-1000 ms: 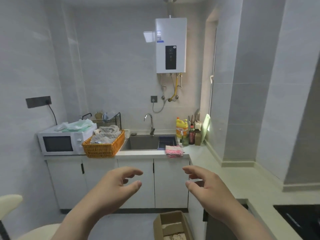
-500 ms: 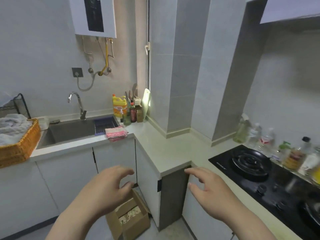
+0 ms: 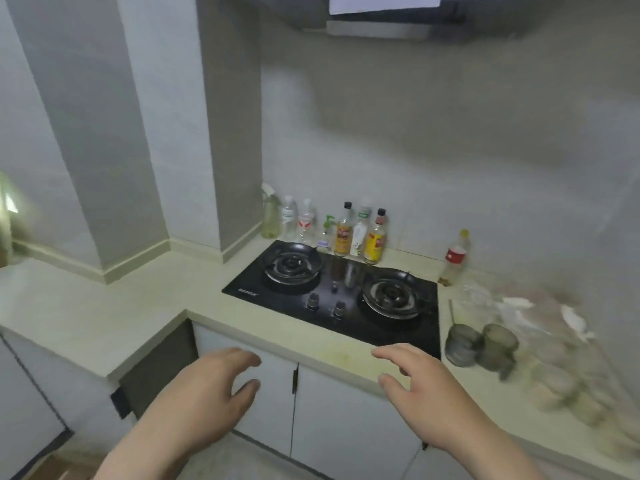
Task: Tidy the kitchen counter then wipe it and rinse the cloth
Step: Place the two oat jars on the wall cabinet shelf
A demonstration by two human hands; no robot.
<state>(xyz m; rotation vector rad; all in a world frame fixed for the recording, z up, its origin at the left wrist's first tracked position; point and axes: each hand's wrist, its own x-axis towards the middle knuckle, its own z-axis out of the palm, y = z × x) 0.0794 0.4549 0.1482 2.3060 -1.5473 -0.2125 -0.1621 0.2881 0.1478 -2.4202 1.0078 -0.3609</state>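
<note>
while left hand (image 3: 207, 386) and right hand (image 3: 426, 386) hover at near edge of desk (image 3: 104, 317), fingers loosely spread, gripping nothing, clutter sits right of stove (image 3: 332, 296): two jars (image 3: 498, 344), blurred bags (image 3: 519, 306). advice: lift jars first, upright, one per hand. cloth not in view.

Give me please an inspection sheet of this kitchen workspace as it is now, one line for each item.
Surface: pale counter, bare at the left corner, yellowish marks near its front edge.
Job's things: nothing seen.
Clutter: row of bottles behind the hob; red-labelled bottle to its right; two dark glasses and blurred plastic wrappings further right.
Hands: left hand and right hand both open, holding nothing, in front of the counter edge.
Cables: nothing seen.
Surroundings: black two-burner hob, range hood above, white cabinet doors below.
</note>
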